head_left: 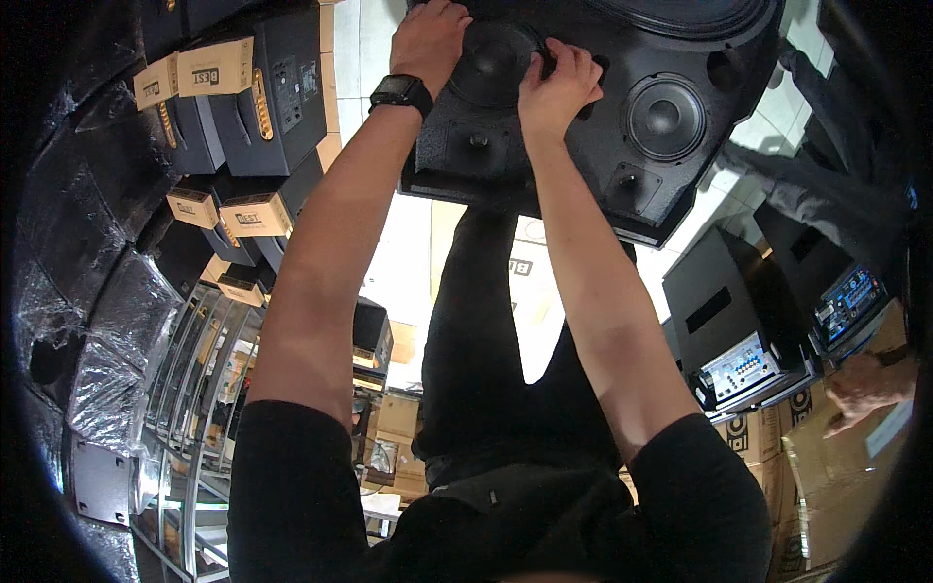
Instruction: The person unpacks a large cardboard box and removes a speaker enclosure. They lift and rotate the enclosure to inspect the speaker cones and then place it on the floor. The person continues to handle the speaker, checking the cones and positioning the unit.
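A large black speaker cabinet [583, 155] lies in front of my legs with its driver side facing up. My left hand [428, 41], with a dark watch on the wrist, closes at the left rim of a round black speaker driver [486, 66]. On the opposite rim, the fingers of my right hand [562, 85] are curled, their tips partly hidden. Whether this driver is seated or slightly raised, I cannot tell. Right of it sits a matching round driver [665, 117], and a bigger cone [680, 12] runs off the top edge. Two small square horn plates [637, 185] show near the cabinet's near edge.
On the left stand black speakers [282, 107] with small tan boxes [255, 214] on them, film-wrapped stacks [107, 389] and a metal rack [199, 389]. At right are black units with lit panels [739, 369] and another person's hand [865, 389] by a cardboard box [841, 466].
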{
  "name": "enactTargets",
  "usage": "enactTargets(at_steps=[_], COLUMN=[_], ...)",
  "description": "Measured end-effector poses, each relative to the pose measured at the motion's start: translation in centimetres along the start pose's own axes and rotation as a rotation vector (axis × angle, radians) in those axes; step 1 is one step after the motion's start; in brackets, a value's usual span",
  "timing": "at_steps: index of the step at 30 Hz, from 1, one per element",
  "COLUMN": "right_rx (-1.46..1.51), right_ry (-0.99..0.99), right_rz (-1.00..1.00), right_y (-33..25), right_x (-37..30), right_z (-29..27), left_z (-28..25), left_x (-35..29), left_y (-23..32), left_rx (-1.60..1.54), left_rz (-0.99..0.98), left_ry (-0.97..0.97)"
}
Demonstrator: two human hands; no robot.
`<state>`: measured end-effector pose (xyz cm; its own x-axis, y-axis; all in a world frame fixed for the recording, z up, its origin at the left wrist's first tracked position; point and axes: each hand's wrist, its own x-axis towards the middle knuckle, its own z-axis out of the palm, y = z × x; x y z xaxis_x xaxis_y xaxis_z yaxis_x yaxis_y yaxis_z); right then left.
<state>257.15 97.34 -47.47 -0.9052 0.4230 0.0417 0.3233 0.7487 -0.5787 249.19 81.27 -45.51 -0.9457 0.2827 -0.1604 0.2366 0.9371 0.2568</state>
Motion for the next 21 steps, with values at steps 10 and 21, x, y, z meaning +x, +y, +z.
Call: enactTargets(at_steps=[10, 21], right_rx=[0.021, 0.24], right_ry=[-0.031, -0.266], right_rz=[0.016, 0.4], right_y=[0.2, 0.3], right_x=[0.6, -7.5], right_z=[-0.6, -6.4], left_z=[0.6, -3.9], left_x=[0.1, -4.8], left_y=[-0.9, -3.3], left_rx=[-0.082, -0.212], left_rz=[0.012, 0.021], left_ry=[0.035, -0.29])
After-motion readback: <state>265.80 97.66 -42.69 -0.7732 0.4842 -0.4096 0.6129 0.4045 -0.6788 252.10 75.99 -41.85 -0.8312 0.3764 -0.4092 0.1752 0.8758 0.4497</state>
